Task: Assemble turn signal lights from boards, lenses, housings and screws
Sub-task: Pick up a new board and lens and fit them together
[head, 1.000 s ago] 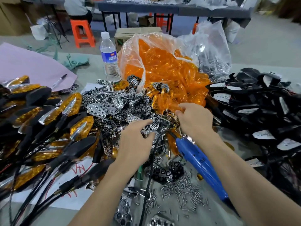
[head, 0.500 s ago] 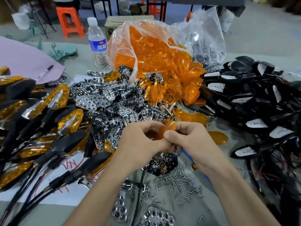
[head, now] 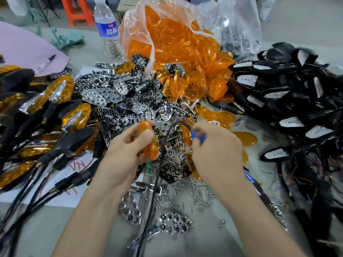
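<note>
Little bare table point(head: 204, 242) nearside, left grip point(head: 128, 151) pinching orange lens point(head: 151, 147), right grip point(head: 217, 151) clutching blue screwdriver point(head: 198, 136).

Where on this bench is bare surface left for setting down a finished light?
Bare table shows at the near edge, below the loose screws, and between the pink sheet and water bottle. The middle, around chrome reflectors and orange lenses, is crowded.

Grey floor point(head: 300, 21) beyond the grey bench's point(head: 204, 243) far edge. Orange plastic stool point(head: 78, 10) past the far-left corner, cardboard box point(head: 122, 5) near it. Light even, diffuse.
</note>
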A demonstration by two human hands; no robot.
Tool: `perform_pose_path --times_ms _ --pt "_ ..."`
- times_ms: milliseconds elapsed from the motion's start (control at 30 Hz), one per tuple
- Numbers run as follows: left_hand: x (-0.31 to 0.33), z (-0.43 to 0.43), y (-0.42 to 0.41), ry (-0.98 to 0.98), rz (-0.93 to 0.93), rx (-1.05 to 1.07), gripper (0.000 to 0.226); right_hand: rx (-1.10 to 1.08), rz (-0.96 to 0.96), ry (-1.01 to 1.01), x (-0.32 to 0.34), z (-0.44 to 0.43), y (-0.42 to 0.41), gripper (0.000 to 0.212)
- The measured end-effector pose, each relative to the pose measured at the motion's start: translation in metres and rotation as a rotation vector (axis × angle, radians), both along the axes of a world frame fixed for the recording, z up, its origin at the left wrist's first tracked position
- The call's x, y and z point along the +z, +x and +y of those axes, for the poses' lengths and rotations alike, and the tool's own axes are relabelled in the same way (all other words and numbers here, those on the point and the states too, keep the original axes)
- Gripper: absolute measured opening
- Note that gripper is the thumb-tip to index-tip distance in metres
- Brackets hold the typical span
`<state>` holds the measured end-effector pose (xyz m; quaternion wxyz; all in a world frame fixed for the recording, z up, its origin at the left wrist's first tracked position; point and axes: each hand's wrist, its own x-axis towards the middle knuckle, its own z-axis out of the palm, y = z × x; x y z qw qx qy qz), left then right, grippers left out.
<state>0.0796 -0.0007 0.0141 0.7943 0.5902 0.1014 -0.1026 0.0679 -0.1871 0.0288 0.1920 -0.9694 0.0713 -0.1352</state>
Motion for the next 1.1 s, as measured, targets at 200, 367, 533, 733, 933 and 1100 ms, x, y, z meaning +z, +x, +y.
perform_pose_path --times_ms 200,367,533,733,933,1100 --pt "0.001 -0.004 -0.006 0.025 0.043 0.054 0.034 0.337 0.267 -0.286 -0.017 0.022 0.023 0.015" --pt "-0.003 -0.001 -0.013 -0.029 0.068 0.107 0.026 0.288 0.165 -0.308 -0.027 0.012 0.02 0.028" --pt "-0.012 0.001 -0.023 -0.03 0.057 0.056 0.031 0.139 0.124 0.248 -0.022 -0.002 -0.005 0.014" --pt "-0.02 -0.013 -0.032 0.049 0.074 0.051 0.02 0.028 0.234 1.459 -0.005 -0.018 -0.034 0.022" --pt "-0.018 -0.028 -0.032 0.034 0.003 0.004 0.025 0.014 0.22 1.851 0.004 -0.025 -0.042 0.02" --pt "-0.018 -0.043 -0.04 -0.028 -0.028 -0.01 0.027 -0.01 0.168 1.965 -0.004 -0.017 -0.047 0.009"
